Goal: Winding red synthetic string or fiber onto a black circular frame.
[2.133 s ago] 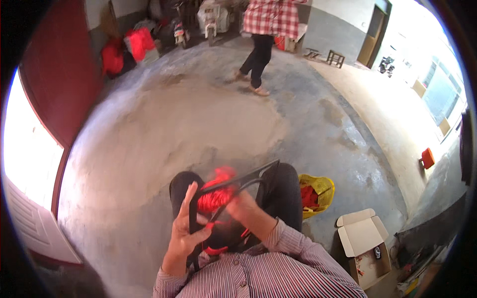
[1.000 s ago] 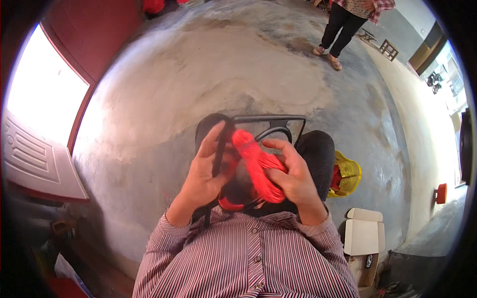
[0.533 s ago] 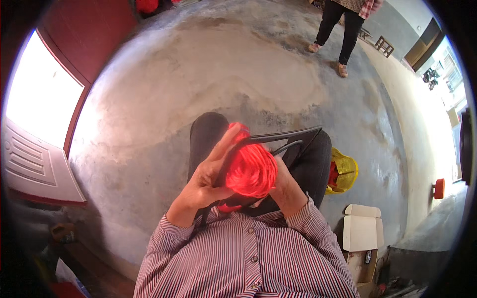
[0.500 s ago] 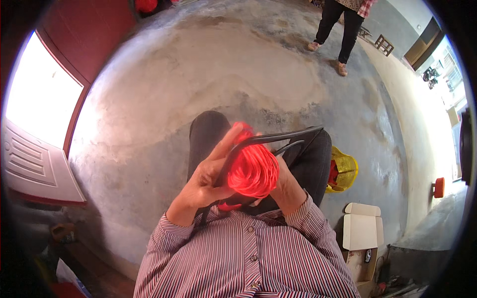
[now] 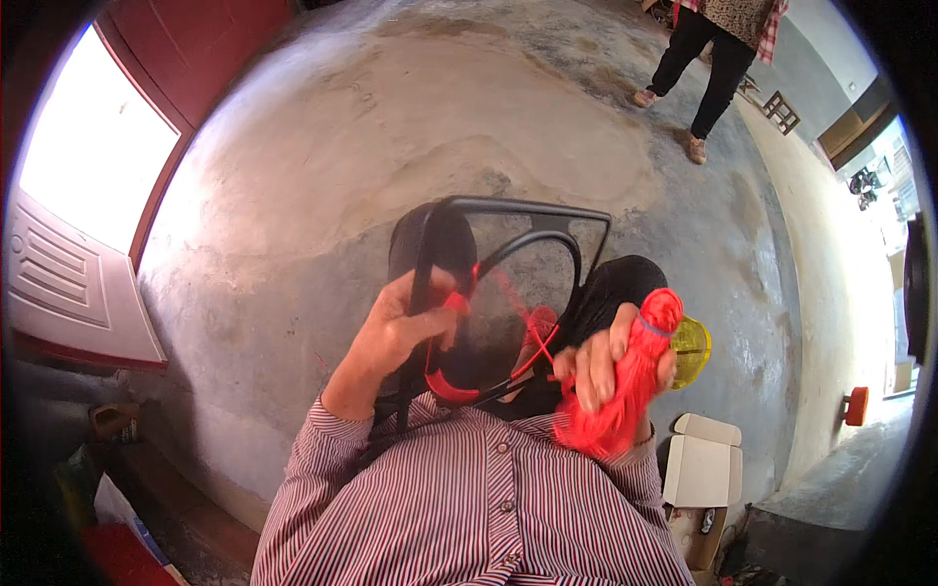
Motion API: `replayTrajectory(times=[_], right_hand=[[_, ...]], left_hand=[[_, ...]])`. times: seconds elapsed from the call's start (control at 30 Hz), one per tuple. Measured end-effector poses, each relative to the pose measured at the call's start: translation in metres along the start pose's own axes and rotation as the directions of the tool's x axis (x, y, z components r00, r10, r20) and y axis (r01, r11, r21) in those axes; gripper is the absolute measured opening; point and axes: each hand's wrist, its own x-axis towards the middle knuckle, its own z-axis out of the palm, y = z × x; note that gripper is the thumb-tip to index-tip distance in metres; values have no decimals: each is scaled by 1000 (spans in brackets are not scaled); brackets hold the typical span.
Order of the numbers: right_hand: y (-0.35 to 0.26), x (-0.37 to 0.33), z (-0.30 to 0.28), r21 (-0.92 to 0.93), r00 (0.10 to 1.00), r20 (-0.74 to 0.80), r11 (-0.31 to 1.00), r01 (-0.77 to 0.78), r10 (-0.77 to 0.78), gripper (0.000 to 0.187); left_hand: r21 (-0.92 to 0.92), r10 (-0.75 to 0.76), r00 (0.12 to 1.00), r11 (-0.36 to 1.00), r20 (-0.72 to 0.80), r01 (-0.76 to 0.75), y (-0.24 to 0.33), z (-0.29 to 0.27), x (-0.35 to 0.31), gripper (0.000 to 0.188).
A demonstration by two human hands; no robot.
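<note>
A black frame point(image 5: 528, 207) with a curved black ring point(image 5: 562, 237) inside it stands above my lap. Red cord wraps the lower left part of the ring point(image 5: 449, 389), and a loose strand crosses toward the right. My left hand point(image 5: 391, 327) is beside the frame's left bar, its fingers closed on red cord near the ring. On the right, my right hand point(image 5: 596, 369) grips a thick bundle of red cord point(image 5: 611, 425), bound with a bluish tie near its top end. The bundle's lower part is blurred.
A yellow container point(image 5: 694, 352) stands on the concrete floor point(image 5: 293, 195) beyond my right hand. Nearer on that side lies an opened cardboard box point(image 5: 703, 459). Another person point(image 5: 713, 68) stands at the far right. A red and white door point(image 5: 78, 283) is at the left.
The red bundle has moved right and down in my right hand, away from the frame. The frame now faces me more fully, showing its ring. My left hand stays at the frame's left side.
</note>
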Motion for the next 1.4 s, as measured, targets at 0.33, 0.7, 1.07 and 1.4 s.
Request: replayTrajectory(times=[0.33,0.7,1.07,1.4], right_hand=[[-1,-25,29,-118,839,-538,978,-170,81,53],[4,-38,-14,61,759,-625,980,-187,184,28],[19,21,13,-465,896,-349,780,-419,273,52],[21,52,-4,-619,915,-380,698,-360,136,22]], left_hand=[[-116,26,992,992,-126,-40,8,4,0,29],[-143,44,989,988,-143,-64,-8,3,7,23],[352,291,957,897,-14,-267,6,34,-2,24],[168,258,965,950,54,-264,-5,33,16,78]])
